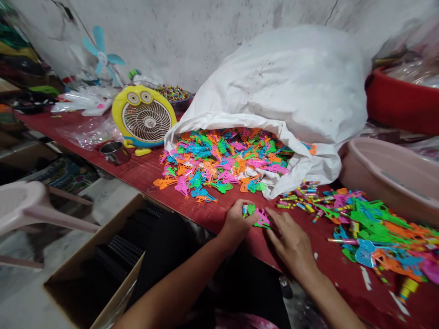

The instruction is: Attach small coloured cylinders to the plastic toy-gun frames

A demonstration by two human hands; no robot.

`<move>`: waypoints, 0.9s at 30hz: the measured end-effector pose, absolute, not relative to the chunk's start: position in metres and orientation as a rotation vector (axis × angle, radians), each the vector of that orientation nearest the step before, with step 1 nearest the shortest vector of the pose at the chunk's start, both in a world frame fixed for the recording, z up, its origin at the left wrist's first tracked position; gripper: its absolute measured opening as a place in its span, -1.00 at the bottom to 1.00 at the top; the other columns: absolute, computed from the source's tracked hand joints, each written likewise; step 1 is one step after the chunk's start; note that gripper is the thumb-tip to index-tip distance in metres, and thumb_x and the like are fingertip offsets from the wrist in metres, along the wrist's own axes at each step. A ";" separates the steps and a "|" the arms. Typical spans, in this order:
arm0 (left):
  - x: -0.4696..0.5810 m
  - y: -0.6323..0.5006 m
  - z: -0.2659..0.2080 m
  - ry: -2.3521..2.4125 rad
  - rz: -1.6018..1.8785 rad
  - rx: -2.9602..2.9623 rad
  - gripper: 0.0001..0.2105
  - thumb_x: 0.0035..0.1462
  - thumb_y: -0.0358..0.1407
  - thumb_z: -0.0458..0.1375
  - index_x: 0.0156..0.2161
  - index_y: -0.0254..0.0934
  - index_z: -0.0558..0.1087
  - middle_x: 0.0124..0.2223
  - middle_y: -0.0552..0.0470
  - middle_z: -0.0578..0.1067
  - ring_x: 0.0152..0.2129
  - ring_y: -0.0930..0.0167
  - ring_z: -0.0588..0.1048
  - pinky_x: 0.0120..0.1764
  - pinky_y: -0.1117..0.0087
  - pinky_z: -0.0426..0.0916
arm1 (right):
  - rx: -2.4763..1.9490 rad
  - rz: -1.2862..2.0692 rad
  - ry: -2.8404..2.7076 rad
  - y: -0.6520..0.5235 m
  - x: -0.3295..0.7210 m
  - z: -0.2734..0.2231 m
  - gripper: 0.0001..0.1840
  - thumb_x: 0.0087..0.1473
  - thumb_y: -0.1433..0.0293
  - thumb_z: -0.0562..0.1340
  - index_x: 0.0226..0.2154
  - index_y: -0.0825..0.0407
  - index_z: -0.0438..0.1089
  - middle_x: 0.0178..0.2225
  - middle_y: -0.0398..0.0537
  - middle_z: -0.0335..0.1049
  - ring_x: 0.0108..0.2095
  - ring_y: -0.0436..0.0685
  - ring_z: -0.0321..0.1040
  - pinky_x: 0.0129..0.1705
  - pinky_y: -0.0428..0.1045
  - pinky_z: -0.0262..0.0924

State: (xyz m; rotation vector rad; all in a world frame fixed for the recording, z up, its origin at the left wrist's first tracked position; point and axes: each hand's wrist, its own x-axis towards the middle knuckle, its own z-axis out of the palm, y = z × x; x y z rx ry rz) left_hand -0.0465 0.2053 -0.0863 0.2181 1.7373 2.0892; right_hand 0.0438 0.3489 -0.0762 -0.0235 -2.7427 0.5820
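Observation:
My left hand (pixel 237 220) is closed over the table's front edge, around a few small plastic toy pieces. A pink piece (pixel 262 217) and a green mesh-headed piece (pixel 251 209) stick out of it, with a small striped tube (pixel 244 209) by the fingers. Just to the right, my right hand (pixel 291 240) has its fingers stretched out, tips beside the pink piece; whether they touch it I cannot tell. Beyond both hands, a heap of bright plastic pieces (pixel 222 167) spills from the mouth of a large white sack (pixel 284 87).
At right lie more plastic pieces (pixel 373 219) and small striped tubes (pixel 305 201), before a pink basin (pixel 387 169) and red tub (pixel 401 105). At left stand a yellow fan (pixel 147 119) and metal cup (pixel 115 153). Below are an open carton (pixel 68 269) and plastic stool (pixel 30 208).

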 end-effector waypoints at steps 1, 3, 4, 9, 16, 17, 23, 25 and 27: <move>-0.048 0.203 -0.085 1.647 2.123 0.187 -0.69 -0.06 -0.32 0.29 -0.18 -0.32 0.38 -0.39 0.12 0.36 -0.50 0.53 0.30 -0.42 0.52 0.22 | 0.018 0.643 -2.744 0.348 0.046 -0.073 -0.54 0.22 0.29 0.10 0.15 0.00 0.26 -0.30 0.02 0.31 -0.28 0.18 0.32 -0.26 0.04 0.27; -0.050 0.198 -0.084 1.423 2.169 0.154 -0.64 -0.07 -0.28 0.30 -0.14 -0.34 0.38 -0.39 0.12 0.36 -0.58 0.58 0.24 -0.50 0.54 0.13 | 0.073 0.852 -2.717 0.352 0.051 -0.067 -0.53 0.23 0.28 0.12 0.19 -0.08 0.21 -0.19 0.02 0.33 -0.20 0.16 0.34 -0.19 0.02 0.30; -0.052 0.196 -0.084 1.310 2.163 0.163 -0.60 -0.07 -0.25 0.31 -0.12 -0.35 0.38 -0.39 0.11 0.37 -0.61 0.60 0.20 -0.54 0.54 0.08 | 0.073 0.949 -2.686 0.355 0.052 -0.063 -0.52 0.24 0.29 0.10 0.20 -0.12 0.18 -0.13 0.01 0.33 -0.16 0.14 0.35 -0.14 0.02 0.30; -0.049 0.194 -0.084 1.051 1.979 0.323 -0.54 -0.10 -0.17 0.34 -0.11 -0.38 0.41 -0.39 0.08 0.35 -0.63 0.62 0.16 -0.58 0.53 -0.04 | 0.257 1.006 -2.683 0.370 0.053 -0.052 -0.44 0.27 0.36 0.05 0.30 -0.18 0.03 0.22 0.04 0.11 0.21 0.20 0.11 0.19 0.16 0.11; -0.038 0.207 -0.084 1.284 1.938 0.342 -0.57 0.08 -0.19 0.20 0.04 -0.30 0.34 -0.35 0.11 0.34 -0.54 0.56 0.24 -0.45 0.52 0.12 | 0.344 1.160 -2.572 0.360 0.046 -0.062 -0.59 0.19 0.38 0.22 0.09 -0.19 0.36 0.10 -0.01 0.32 0.08 0.16 0.30 0.08 0.08 0.27; -0.036 0.207 -0.084 1.342 1.935 0.356 -0.60 0.12 -0.19 0.15 0.05 -0.30 0.33 -0.34 0.09 0.35 -0.52 0.55 0.25 -0.43 0.51 0.14 | 0.317 1.169 -2.530 0.359 0.046 -0.065 -0.60 0.18 0.38 0.23 0.08 -0.17 0.37 0.07 -0.01 0.36 0.06 0.16 0.33 0.07 0.09 0.28; -0.028 0.208 -0.086 1.540 2.037 0.431 -0.68 0.28 -0.17 -0.03 0.00 -0.32 0.36 -0.32 0.05 0.38 -0.45 0.49 0.31 -0.34 0.47 0.22 | 0.022 1.248 -2.413 0.357 0.053 -0.066 -0.74 0.19 0.29 0.21 -0.08 -0.03 0.47 -0.11 0.03 0.48 -0.12 0.18 0.43 -0.05 0.08 0.34; -0.026 0.211 -0.088 1.574 2.036 0.501 -0.71 0.27 -0.20 0.00 -0.02 -0.32 0.37 -0.26 0.00 0.42 -0.37 0.46 0.36 -0.25 0.46 0.25 | -0.182 1.253 -2.381 0.358 0.056 -0.062 -0.76 0.19 0.23 0.19 -0.25 0.02 0.50 -0.33 -0.02 0.51 -0.35 0.11 0.44 -0.31 -0.02 0.36; -0.025 0.214 -0.091 1.621 2.018 0.575 -0.75 0.25 -0.23 0.04 -0.06 -0.32 0.40 -0.20 -0.03 0.44 -0.29 0.42 0.38 -0.19 0.44 0.26 | -0.303 1.191 -2.386 0.357 0.058 -0.060 -0.69 0.17 0.18 0.20 -0.47 0.03 0.45 -0.58 -0.11 0.39 -0.57 0.04 0.32 -0.54 -0.09 0.22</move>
